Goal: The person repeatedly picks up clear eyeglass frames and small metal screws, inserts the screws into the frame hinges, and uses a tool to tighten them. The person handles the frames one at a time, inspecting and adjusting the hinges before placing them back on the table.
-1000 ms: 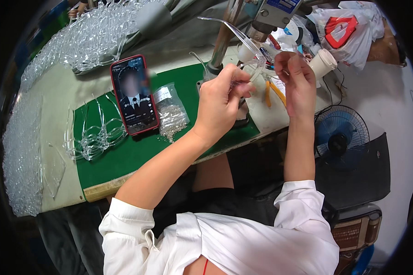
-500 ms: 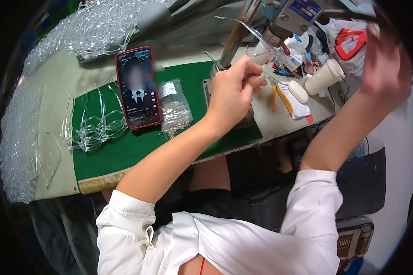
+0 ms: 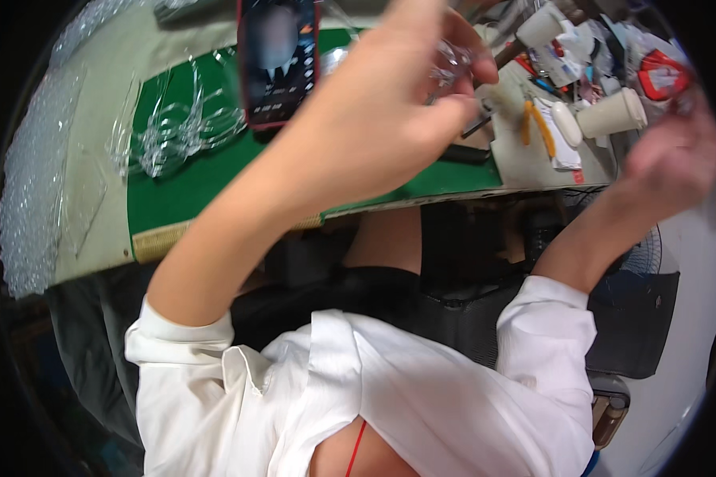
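My left hand point(image 3: 398, 107) is raised above the green mat point(image 3: 175, 191), its thumb and fingers closed round a clear plastic eyeglass frame point(image 3: 452, 63). Most of that frame is hidden by the hand or smeared by motion. Far to the right, my right hand point(image 3: 672, 155) is blurred beside a red item in a plastic bag point(image 3: 662, 75); its fingers cannot be made out. Several clear eyeglass frames point(image 3: 167, 143) lie bunched on the mat's left part. Behind my left forearm stands a phone in a red case point(image 3: 278, 67), its screen lit.
A big heap of clear plastic pieces point(image 3: 28, 191) runs down the table's left side. To the right lie a tool with orange handles point(image 3: 542, 131), a white oval object point(image 3: 566, 123) and a white cup point(image 3: 612, 115) on its side. Below stands a fan point(image 3: 644, 246).
My left hand has come up closer to the camera, still holding the clear frame. My right hand has dropped lower at the far right. The whole view has shifted, moving the table upward.
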`<action>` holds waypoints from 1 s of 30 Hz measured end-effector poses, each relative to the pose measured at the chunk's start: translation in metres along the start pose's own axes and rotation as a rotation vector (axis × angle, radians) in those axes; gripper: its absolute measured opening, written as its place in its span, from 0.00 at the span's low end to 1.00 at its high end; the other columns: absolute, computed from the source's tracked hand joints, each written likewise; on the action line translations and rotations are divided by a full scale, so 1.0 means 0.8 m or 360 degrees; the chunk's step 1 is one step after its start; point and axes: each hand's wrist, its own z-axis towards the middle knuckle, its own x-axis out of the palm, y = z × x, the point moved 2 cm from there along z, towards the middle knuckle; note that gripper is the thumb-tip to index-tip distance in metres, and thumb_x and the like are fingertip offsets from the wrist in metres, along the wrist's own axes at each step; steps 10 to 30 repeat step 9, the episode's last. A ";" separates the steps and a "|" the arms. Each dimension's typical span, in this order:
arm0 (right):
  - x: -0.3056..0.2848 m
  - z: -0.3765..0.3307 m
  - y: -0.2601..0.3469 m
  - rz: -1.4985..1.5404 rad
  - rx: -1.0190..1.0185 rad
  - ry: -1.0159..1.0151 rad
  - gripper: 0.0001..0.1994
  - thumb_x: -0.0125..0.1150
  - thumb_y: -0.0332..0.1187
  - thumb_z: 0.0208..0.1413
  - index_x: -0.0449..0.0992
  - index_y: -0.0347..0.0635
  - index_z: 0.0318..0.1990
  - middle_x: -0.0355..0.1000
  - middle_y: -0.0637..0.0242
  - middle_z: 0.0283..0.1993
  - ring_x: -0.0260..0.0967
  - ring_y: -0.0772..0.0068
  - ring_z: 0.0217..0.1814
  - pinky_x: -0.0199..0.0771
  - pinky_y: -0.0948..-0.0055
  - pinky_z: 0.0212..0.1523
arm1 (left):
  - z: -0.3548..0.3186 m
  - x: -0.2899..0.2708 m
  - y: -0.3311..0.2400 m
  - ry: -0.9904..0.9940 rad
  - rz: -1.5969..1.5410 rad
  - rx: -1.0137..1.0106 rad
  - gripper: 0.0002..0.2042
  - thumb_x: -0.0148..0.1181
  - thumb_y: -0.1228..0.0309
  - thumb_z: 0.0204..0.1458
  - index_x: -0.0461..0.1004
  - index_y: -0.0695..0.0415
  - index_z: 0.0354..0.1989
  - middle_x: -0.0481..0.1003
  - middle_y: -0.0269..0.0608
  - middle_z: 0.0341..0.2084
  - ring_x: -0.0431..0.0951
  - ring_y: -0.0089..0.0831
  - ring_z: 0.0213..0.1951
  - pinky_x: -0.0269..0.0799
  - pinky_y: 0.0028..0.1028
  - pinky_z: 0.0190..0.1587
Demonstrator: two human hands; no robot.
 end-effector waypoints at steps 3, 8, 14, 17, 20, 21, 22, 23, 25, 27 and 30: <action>0.047 -0.152 0.010 -0.0318 0.0343 0.0828 0.15 0.54 0.28 0.50 0.76 0.37 0.46 0.69 0.59 0.41 0.65 0.62 0.45 0.63 0.65 0.49 | -0.067 -0.053 -0.041 -0.0134 0.0096 0.0040 0.29 0.48 0.80 0.49 0.54 0.60 0.63 0.68 0.52 0.46 0.74 0.35 0.45 0.73 0.27 0.45; 0.114 -0.260 0.066 -0.0921 0.0372 0.1492 0.18 0.62 0.32 0.47 0.77 0.44 0.49 0.64 0.64 0.34 0.60 0.62 0.37 0.60 0.64 0.39 | -0.147 -0.141 -0.097 -0.0011 0.1435 0.0046 0.28 0.47 0.86 0.47 0.59 0.64 0.62 0.70 0.55 0.49 0.75 0.40 0.48 0.73 0.39 0.52; 0.115 -0.264 0.063 -0.0891 0.0426 0.1449 0.18 0.62 0.32 0.48 0.77 0.45 0.49 0.64 0.65 0.34 0.60 0.62 0.37 0.59 0.64 0.40 | -0.149 -0.143 -0.094 -0.0021 0.1432 0.0042 0.28 0.47 0.86 0.47 0.59 0.64 0.62 0.70 0.55 0.49 0.75 0.40 0.48 0.73 0.39 0.52; 0.115 -0.264 0.063 -0.0891 0.0426 0.1449 0.18 0.62 0.32 0.48 0.77 0.45 0.49 0.64 0.65 0.34 0.60 0.62 0.37 0.59 0.64 0.40 | -0.149 -0.143 -0.094 -0.0021 0.1432 0.0042 0.28 0.47 0.86 0.47 0.59 0.64 0.62 0.70 0.55 0.49 0.75 0.40 0.48 0.73 0.39 0.52; 0.115 -0.264 0.063 -0.0891 0.0426 0.1449 0.18 0.62 0.32 0.48 0.77 0.45 0.49 0.64 0.65 0.34 0.60 0.62 0.37 0.59 0.64 0.40 | -0.149 -0.143 -0.094 -0.0021 0.1432 0.0042 0.28 0.47 0.86 0.47 0.59 0.64 0.62 0.70 0.55 0.49 0.75 0.40 0.48 0.73 0.39 0.52; 0.115 -0.264 0.063 -0.0891 0.0426 0.1449 0.18 0.62 0.32 0.48 0.77 0.45 0.49 0.64 0.65 0.34 0.60 0.62 0.37 0.59 0.64 0.40 | -0.149 -0.143 -0.094 -0.0021 0.1432 0.0042 0.28 0.47 0.86 0.47 0.59 0.64 0.62 0.70 0.55 0.49 0.75 0.40 0.48 0.73 0.39 0.52; 0.115 -0.264 0.063 -0.0891 0.0426 0.1449 0.18 0.62 0.32 0.48 0.77 0.45 0.49 0.64 0.65 0.34 0.60 0.62 0.37 0.59 0.64 0.40 | -0.149 -0.143 -0.094 -0.0021 0.1432 0.0042 0.28 0.47 0.86 0.47 0.59 0.64 0.62 0.70 0.55 0.49 0.75 0.40 0.48 0.73 0.39 0.52; 0.115 -0.264 0.063 -0.0891 0.0426 0.1449 0.18 0.62 0.32 0.48 0.77 0.45 0.49 0.64 0.65 0.34 0.60 0.62 0.37 0.59 0.64 0.40 | -0.149 -0.143 -0.094 -0.0021 0.1432 0.0042 0.28 0.47 0.86 0.47 0.59 0.64 0.62 0.70 0.55 0.49 0.75 0.40 0.48 0.73 0.39 0.52; 0.115 -0.264 0.063 -0.0891 0.0426 0.1449 0.18 0.62 0.32 0.48 0.77 0.45 0.49 0.64 0.65 0.34 0.60 0.62 0.37 0.59 0.64 0.40 | -0.149 -0.143 -0.094 -0.0021 0.1432 0.0042 0.28 0.47 0.86 0.47 0.59 0.64 0.62 0.70 0.55 0.49 0.75 0.40 0.48 0.73 0.39 0.52; 0.115 -0.264 0.063 -0.0891 0.0426 0.1449 0.18 0.62 0.32 0.48 0.77 0.45 0.49 0.64 0.65 0.34 0.60 0.62 0.37 0.59 0.64 0.40 | -0.149 -0.143 -0.094 -0.0021 0.1432 0.0042 0.28 0.47 0.86 0.47 0.59 0.64 0.62 0.70 0.55 0.49 0.75 0.40 0.48 0.73 0.39 0.52; 0.115 -0.264 0.063 -0.0891 0.0426 0.1449 0.18 0.62 0.32 0.48 0.77 0.45 0.49 0.64 0.65 0.34 0.60 0.62 0.37 0.59 0.64 0.40 | -0.149 -0.143 -0.094 -0.0021 0.1432 0.0042 0.28 0.47 0.86 0.47 0.59 0.64 0.62 0.70 0.55 0.49 0.75 0.40 0.48 0.73 0.39 0.52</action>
